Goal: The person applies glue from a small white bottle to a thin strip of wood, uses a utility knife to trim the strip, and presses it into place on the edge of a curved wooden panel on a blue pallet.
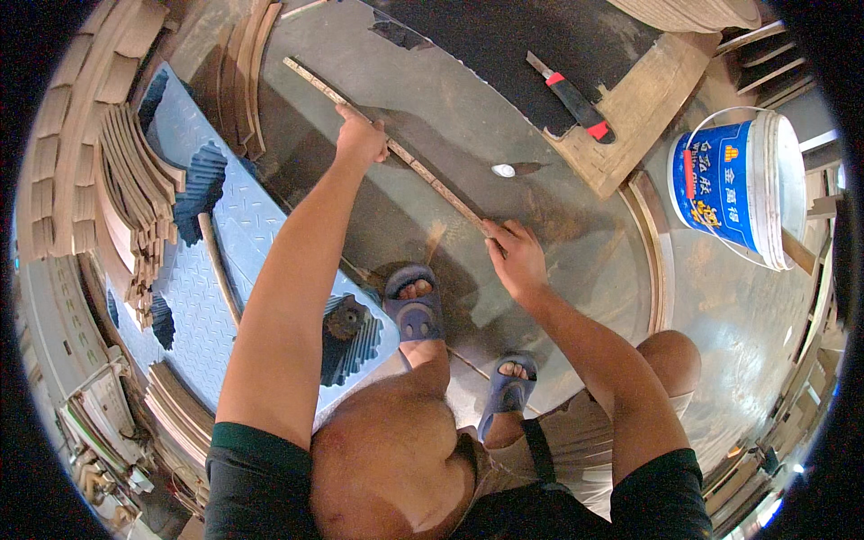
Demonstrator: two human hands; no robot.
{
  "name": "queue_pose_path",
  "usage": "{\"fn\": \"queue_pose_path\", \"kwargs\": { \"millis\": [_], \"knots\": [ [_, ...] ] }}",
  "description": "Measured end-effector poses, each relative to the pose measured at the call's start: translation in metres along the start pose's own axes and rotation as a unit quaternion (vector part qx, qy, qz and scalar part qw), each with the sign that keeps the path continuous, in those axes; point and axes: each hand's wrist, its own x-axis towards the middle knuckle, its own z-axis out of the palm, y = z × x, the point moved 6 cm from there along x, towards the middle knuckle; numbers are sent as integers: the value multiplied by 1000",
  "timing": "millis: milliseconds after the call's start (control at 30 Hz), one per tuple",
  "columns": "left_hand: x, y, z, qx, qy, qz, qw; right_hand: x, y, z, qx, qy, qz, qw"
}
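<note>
A long, thin, pale strip [432, 180] with small dark marks along it slants over the grey floor from upper left to centre right. It looks like wood. Closed round its upper part is my left hand [362, 139], and the strip's tip pokes out beyond it. My right hand [517, 259] grips the near end between thumb and fingers. Farther off, a utility knife [571, 101] with a black and red handle lies on a black sheet [504, 54], its blade out. A small white object [503, 170] rests on the floor beside the strip.
A light blue textured plastic platform [256, 193] stands to the left, bearing stacked curved wooden pieces [135, 180] and a thin stick [217, 265]. At right is a white bucket [781, 171] with a blue label. Curved wooden strips [661, 261] lie near it. My sandalled feet [416, 301] are close below.
</note>
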Motion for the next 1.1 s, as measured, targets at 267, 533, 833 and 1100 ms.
{"fn": "queue_pose_path", "kwargs": {
  "millis": [267, 533, 833, 1100],
  "knots": [
    [-4, 4, 1, 14, -7, 16, 1000, -4, 3, 3, -11, 21, -12, 1000],
    [-9, 8, -1, -31, -12, -3, 999, -4, 9, 9, -25, 5, 9, 1000],
    [-15, 11, 2, -36, -17, -4, 999, 0, -1, 5, -48, 11, 4, 999],
    [-17, 9, 0, -58, 8, 0, 998, 4, -9, -1, -93, -5, 22, 995]
  ]
}}
